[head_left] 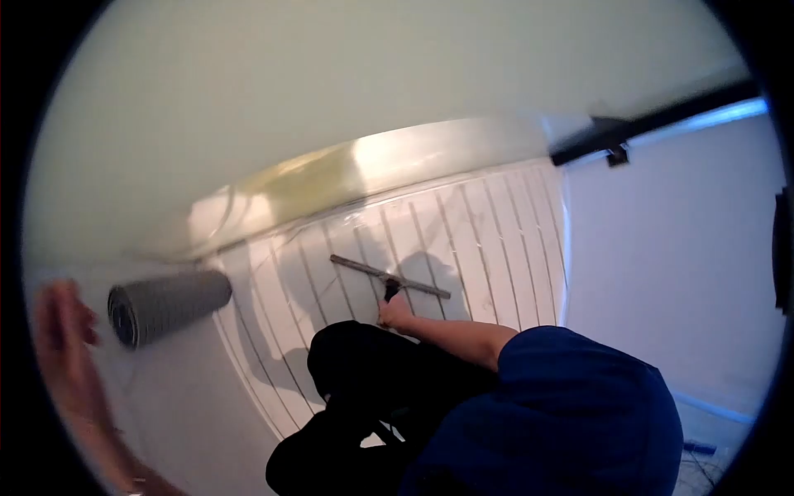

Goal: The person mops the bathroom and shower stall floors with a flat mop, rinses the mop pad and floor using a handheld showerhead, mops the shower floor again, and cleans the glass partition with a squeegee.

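Note:
My right hand (395, 312) is wrapped around the dark handle of a squeegee (422, 287). The squeegee's long bar lies across a white panel with dark parallel grooves (504, 273), which looks wet and shiny in places. Out at the far left edge, my left hand (64, 322) is raised and blurred by motion. Its fingers look loosely apart, and nothing shows in them. Nearest to it lies a rolled grey ribbed mat (169, 306).
A pale curved surface (397, 74) with a shiny lower band borders the panel. A dark bar (653, 124) runs along the upper right. My bent knees (356, 355) are close to the panel. A blue object and thin wires (699, 449) lie at lower right.

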Demonstrator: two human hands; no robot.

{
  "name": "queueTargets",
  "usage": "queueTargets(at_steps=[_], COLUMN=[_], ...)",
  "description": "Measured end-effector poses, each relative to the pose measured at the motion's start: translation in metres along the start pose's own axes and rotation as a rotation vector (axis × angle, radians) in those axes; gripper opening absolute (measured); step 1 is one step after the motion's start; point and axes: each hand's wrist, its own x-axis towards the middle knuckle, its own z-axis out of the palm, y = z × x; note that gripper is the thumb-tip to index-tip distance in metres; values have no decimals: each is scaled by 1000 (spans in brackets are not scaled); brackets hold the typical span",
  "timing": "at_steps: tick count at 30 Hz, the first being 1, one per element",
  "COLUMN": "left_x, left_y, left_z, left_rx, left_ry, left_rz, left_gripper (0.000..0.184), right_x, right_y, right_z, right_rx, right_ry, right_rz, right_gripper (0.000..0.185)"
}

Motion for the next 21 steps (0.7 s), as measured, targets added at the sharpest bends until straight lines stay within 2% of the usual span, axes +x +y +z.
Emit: queueTargets(at_steps=[1, 2, 4, 5, 9, 12, 14, 15, 16, 17, 19, 21], left_x=[-47, -92, -186, -239, -468, -515, -550, -565, -585, -606, -646, -686], left_y=[-16, -43, -72, -87, -24, 46, 61, 65, 56, 25, -14, -34], left_z=[9, 16, 18, 30, 60, 48, 41, 37, 39, 52, 64, 81], left_rx=[-153, -193, -423, -534, -1179, -1268, -1227, -1204, -1220, -1233, -1286, -1406], left_ry=[-7, -64, -300, -317, -42, 408, 312, 259, 231, 172, 254, 502], left_rz=[-71, -310, -648, -807, -1169, -1475, -1509, -1522, -1684, -1851, -1997, -1995], left_gripper=[17, 17, 20, 23, 33, 44, 51, 54, 56, 59, 61, 61], right_x=[1, 8, 15, 15, -19, -32, -35, -14, -13, -11, -3, 2], right_y=[-11, -20, -22, -21, -27, -91, -153, -169, -184, -187, -158, -89], right_z=[24, 52, 89, 98, 74, 26, -1, 6, 0, 7, 36, 80], right_rx=[-227, -446, -869, -1072, -359, 169, 491, 485, 505, 388, 98, -196], right_ry=[-151, -306, -590, -731, -693, -652, -629, -472, -491, -486, -215, -181], right_rz=[-254, -515, -1027, -1282, -880, -546, -303, -346, -230, -148, -379, -588], right_gripper=[40, 34, 23, 20, 23, 26, 28, 27, 25, 22, 31, 30])
